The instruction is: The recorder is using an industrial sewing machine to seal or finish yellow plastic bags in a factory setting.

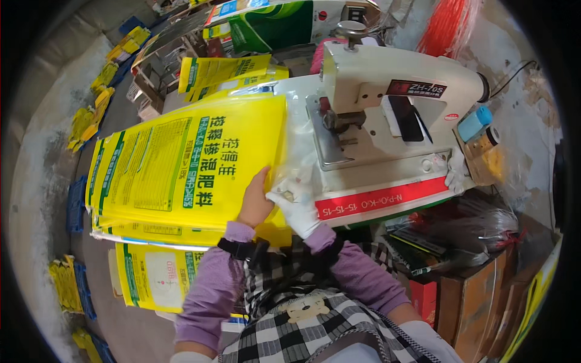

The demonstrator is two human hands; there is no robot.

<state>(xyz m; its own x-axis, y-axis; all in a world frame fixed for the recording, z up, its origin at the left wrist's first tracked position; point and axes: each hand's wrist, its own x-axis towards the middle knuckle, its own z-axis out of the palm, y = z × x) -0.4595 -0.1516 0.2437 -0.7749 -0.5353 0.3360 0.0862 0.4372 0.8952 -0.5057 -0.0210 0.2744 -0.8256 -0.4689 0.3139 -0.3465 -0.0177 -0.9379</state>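
A stack of flat yellow sacks [160, 160] with green and dark print lies in front of me, reaching left. My left hand [257, 198] is bare and closed at the right part of the top sack, near its lower corner. Touching it from the right, my right hand [296, 202] wears a white glove with its fingers curled in; what they hold is hidden. Clear plastic shows beside the glove at the sack edge. Just right of both hands stands a white sewing machine [393, 78], its needle area [345, 124] apart from the sacks.
A dark phone [404, 119] rests on the machine bed. A white sack with a red band [387, 196] lies under the machine. Blue bottle [474, 124] and thread spool [486, 140] stand right. Cardboard boxes [469, 308] sit lower right, red strands [448, 27] behind. More yellow bundles [91, 118] line the left.
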